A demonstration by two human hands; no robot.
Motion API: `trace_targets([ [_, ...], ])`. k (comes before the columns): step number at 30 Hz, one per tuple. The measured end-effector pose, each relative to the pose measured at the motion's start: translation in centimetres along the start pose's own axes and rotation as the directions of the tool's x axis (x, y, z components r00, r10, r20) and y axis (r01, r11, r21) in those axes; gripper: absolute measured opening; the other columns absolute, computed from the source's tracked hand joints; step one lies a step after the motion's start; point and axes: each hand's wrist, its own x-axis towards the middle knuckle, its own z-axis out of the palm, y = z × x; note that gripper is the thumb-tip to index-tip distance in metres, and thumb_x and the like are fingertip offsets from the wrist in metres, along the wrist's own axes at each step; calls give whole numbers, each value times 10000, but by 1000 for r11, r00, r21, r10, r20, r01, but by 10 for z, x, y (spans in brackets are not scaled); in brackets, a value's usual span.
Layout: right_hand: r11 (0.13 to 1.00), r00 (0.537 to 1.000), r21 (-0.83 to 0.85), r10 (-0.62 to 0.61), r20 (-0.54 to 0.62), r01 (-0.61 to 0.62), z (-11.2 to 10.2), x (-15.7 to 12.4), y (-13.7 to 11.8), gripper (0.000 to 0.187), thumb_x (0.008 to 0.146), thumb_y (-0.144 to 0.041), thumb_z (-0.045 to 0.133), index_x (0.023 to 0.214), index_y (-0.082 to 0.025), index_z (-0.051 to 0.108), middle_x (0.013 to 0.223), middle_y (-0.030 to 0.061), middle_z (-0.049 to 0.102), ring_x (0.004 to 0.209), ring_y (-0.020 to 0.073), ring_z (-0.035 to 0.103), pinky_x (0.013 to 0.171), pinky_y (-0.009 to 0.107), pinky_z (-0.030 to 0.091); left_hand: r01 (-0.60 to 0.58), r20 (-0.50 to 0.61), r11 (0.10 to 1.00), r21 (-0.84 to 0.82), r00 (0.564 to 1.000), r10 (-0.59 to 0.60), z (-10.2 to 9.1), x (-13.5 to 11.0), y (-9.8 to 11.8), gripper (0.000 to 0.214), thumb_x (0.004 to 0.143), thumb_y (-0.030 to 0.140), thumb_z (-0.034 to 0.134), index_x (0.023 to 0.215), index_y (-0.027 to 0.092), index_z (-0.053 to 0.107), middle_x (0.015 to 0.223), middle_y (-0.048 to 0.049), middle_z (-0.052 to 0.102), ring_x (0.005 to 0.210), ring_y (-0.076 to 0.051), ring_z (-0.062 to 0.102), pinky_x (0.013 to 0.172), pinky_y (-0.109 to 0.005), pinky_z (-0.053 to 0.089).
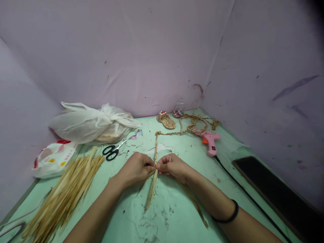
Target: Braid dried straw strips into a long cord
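Grn tbl [182, 222] under tan braid [156, 148] w/ unwoven strands [152, 192].

Two hands [140, 166] [174, 165], one braid [156, 148], one glue gun [211, 140]

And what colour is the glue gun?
The glue gun is pink, clearest in the head view.

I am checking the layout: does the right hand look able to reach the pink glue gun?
Probably yes: nothing seems to stand between the right hand and the pink glue gun, though that hand is busy holding the braid.
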Motion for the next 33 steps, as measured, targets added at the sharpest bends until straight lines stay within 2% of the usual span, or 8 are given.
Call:
trace_targets([
  [4,1000,1000,3,-10,1,10,0,-1,-1,100,608,-120,538,509,-124,527,414,-34,499,324,25,285,337,181,166,30,-2,996,88,1000,-30,3,-4,4,212,674,174,460,626,110,657,512,4,522,504,-73,401,513,-191,275],
  [11,1000,1000,13,-11,13,11,0,2,3,69,588,-123,542,520,-127,530,425,-34,507,321,26,279,327,181,168,140,-30,952,272,990,-137,5,-6,16,236,714,230,451,700,158,675,672,-63,610,628,-133,514,594,-230,330],
  [16,1000,1000,30,7,-10,-7,0,1,2,52,582,-130,536,531,-127,530,414,-40,497,313,22,274,325,180,154,145,-67,879,454,989,-129,13,-8,26,277,740,247,387,698,195,656,715,-67,601,620,-170,536,564,-270,320],
  [19,1000,1000,29,7,-21,-6,1,0,0,69,577,-131,534,509,-126,520,403,-44,486,309,20,263,328,183,147,141,-107,870,471,989,-103,19,-8,25,273,737,236,375,688,188,640,713,-66,597,600,-164,526,547,-270,309],
  [23,999,1000,19,-27,-14,27,2,2,3,58,571,-119,538,513,-120,536,410,-39,496,336,23,283,351,180,171,153,-148,934,323,983,-110,20,-4,15,222,680,195,403,598,163,607,589,-32,554,562,-134,479,533,-248,297],
  [27,990,990,-81,-123,-74,117,4,7,11,53,568,-119,571,527,-126,540,443,-37,505,410,43,371,414,172,266,306,-76,951,-43,948,-309,16,5,8,138,571,161,445,449,144,507,402,29,343,438,-83,343,429,-215,220],
  [30,983,985,-119,-148,-84,138,5,8,13,63,578,-119,578,530,-133,539,448,-38,507,422,48,384,433,174,291,466,49,824,-323,878,-477,13,10,8,156,519,140,463,375,154,403,327,56,251,356,-51,227,374,-212,139],
  [33,992,990,-65,-116,-78,111,5,3,7,69,597,-110,562,534,-128,537,444,-36,516,397,37,357,411,166,271,572,211,627,-528,804,-556,13,12,10,109,507,130,459,399,143,455,291,45,323,287,-49,233,332,-204,141],
])
